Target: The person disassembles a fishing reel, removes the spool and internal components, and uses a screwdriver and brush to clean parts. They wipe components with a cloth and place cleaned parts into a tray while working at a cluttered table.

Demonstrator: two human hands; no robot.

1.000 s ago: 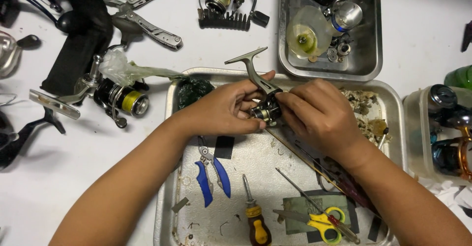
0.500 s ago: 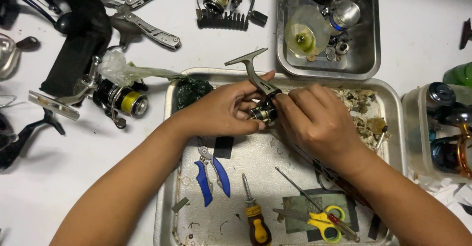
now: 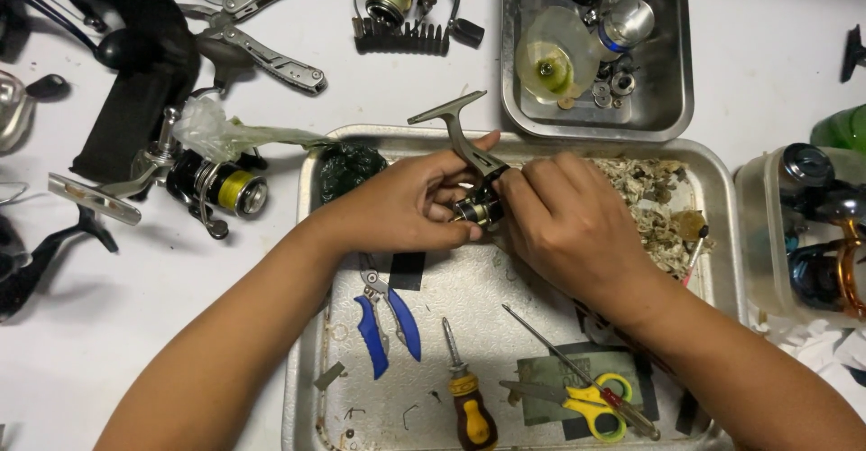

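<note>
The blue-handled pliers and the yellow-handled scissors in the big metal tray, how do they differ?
The blue-handled pliers lie left of centre in the big metal tray, below the left hand; the yellow-handled scissors lie lower right. The pliers' handles spread apart towards the camera; the scissors have loop handles and lie sideways, crossed by a thin red-handled screwdriver. Neither is touched by the hands; both rest flat.

Pliers [image 3: 386,311] left of screwdriver [image 3: 467,397] (in tray [image 3: 302,343]).

Blue pliers [image 3: 388,320], yellow scissors [image 3: 591,401] in the tray [image 3: 307,325] (screwdriver [image 3: 467,397] between); spare reel [image 3: 212,185] off left.
</note>
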